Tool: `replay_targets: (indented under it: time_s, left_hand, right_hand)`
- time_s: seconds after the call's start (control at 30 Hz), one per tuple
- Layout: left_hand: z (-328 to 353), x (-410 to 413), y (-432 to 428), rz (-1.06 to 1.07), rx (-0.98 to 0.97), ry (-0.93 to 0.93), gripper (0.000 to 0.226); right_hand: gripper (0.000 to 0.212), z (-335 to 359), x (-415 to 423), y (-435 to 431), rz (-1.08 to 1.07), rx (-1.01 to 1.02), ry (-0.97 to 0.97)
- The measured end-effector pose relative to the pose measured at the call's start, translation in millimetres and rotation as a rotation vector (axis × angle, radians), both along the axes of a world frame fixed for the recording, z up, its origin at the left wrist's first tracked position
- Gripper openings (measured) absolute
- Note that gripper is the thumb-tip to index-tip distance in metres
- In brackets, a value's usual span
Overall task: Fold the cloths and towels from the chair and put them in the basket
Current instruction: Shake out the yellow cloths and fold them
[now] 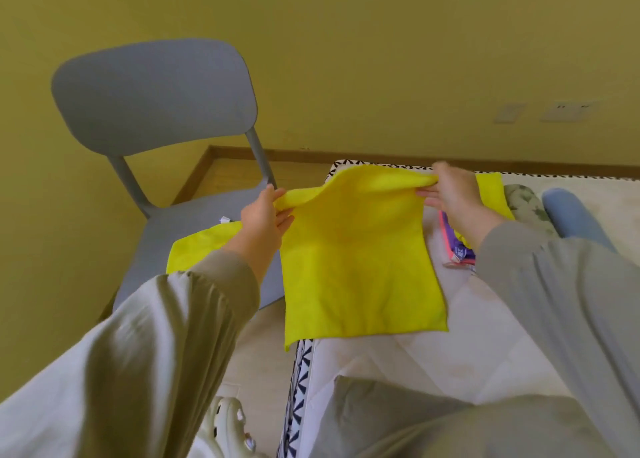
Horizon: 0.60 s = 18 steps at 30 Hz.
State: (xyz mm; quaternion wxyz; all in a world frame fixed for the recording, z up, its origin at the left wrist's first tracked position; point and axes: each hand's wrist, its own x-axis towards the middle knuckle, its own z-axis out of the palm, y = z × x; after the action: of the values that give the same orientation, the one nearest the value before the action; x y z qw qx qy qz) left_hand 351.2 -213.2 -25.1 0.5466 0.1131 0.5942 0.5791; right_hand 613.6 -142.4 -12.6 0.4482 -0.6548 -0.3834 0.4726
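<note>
A bright yellow cloth (360, 267) hangs in the air between my hands, over the gap between the chair and the bed. My left hand (265, 218) pinches its upper left corner. My right hand (450, 194) pinches its upper right corner. The cloth's lower edge drapes onto the mattress edge. Another yellow cloth (204, 246) lies flat on the seat of the grey chair (152, 90), partly hidden by my left arm. No basket is in view.
A white mattress (485, 336) with a black-patterned border fills the right side. On it lie a yellow piece (491, 191), a pink and purple item (457, 246), a floral roll (526, 201) and a blue roll (571, 215). A pale shoe (232, 423) sits on the floor.
</note>
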Motion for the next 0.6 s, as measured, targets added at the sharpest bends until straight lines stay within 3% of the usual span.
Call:
replay_targets:
  time_s: [0.2, 0.4, 0.5, 0.6]
  left_hand:
    - [-42.8, 13.3, -51.9, 0.123, -0.159, 0.016, 0.027]
    - [-69.1, 15.7, -89.0, 0.177, -0.128, -0.061, 0.025]
    - [-87.4, 19.9, -105.2, 0.132, -0.224, 0.084, 0.017]
    - [-103.0, 26.1, -119.7, 0.077, -0.314, 0.148, 0.020]
  right_hand:
    - [0.015, -60.9, 12.7, -51.0, -0.045, -0.041, 0.008]
    - [0.020, -102.0, 24.2, -91.3, -0.167, -0.122, 0.166]
    - [0.013, -118.3, 32.1, -104.1, -0.187, -0.295, 0.171]
    - [0.015, -129.8, 39.2, -110.1, -0.087, -0.492, -0.005]
